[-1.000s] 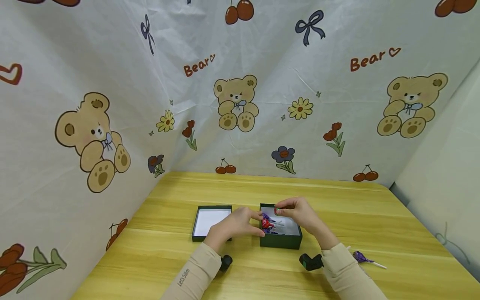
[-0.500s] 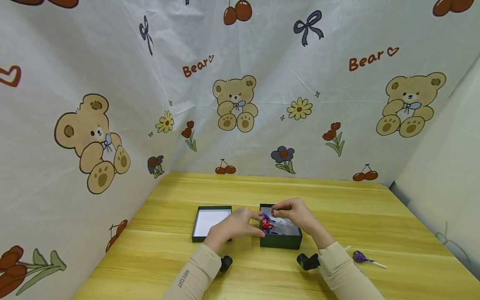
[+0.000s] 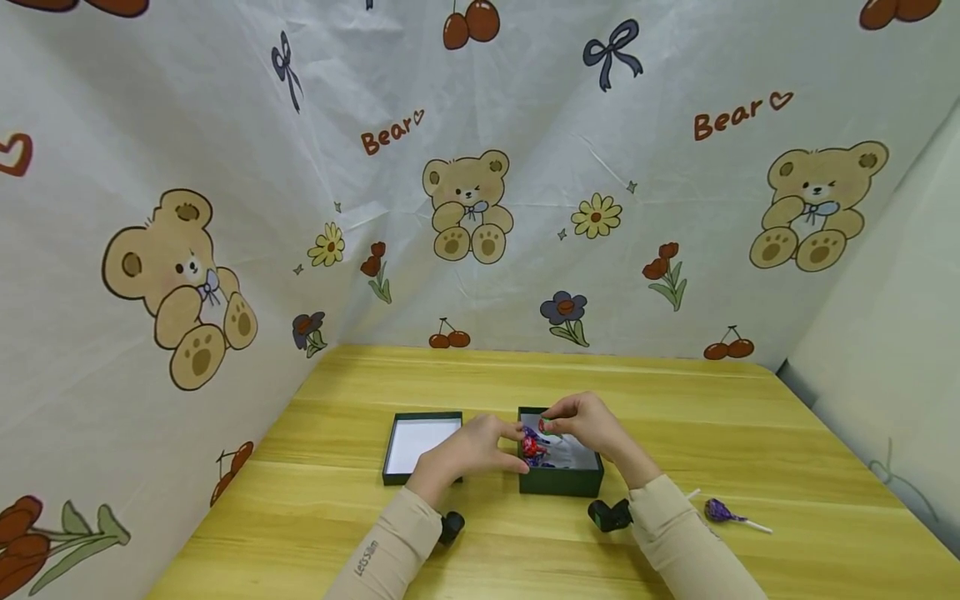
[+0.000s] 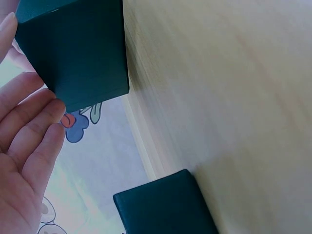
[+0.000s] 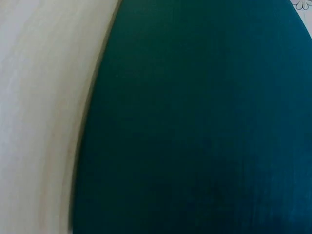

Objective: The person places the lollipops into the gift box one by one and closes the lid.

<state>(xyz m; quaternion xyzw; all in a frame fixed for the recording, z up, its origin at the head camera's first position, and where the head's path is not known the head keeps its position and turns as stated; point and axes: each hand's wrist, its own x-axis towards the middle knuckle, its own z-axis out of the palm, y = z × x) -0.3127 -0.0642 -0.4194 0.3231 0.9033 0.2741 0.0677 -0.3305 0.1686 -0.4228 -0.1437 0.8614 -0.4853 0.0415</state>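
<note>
A dark green box (image 3: pixel 561 482) with a pale inside stands uncovered on the table. Several lollipops (image 3: pixel 533 448) in purple and red wrappers lie along its left side, sticks pointing right. My right hand (image 3: pixel 588 425) pinches a red and green lollipop (image 3: pixel 544 427) inside the box near its back wall. Against the box's left rim rests my left hand (image 3: pixel 476 450), thumb and fingers spread; the left wrist view shows its fingers (image 4: pixel 41 126) fairly straight along the box edge. Only the box wall (image 5: pixel 195 117) fills the right wrist view, so that hand is hidden there.
Left of the box lies a shallow green lid (image 3: pixel 423 442), its white inside up. A purple lollipop (image 3: pixel 717 510) is on the wooden table (image 3: pixel 810 467) at the right, and a white stick (image 3: pixel 693 494) shows beside the right sleeve. Printed cloth (image 3: pixel 525 300) hangs behind.
My right hand has moved slightly left with the red and green lollipop, toward the others in the box. The left hand keeps its place on the rim.
</note>
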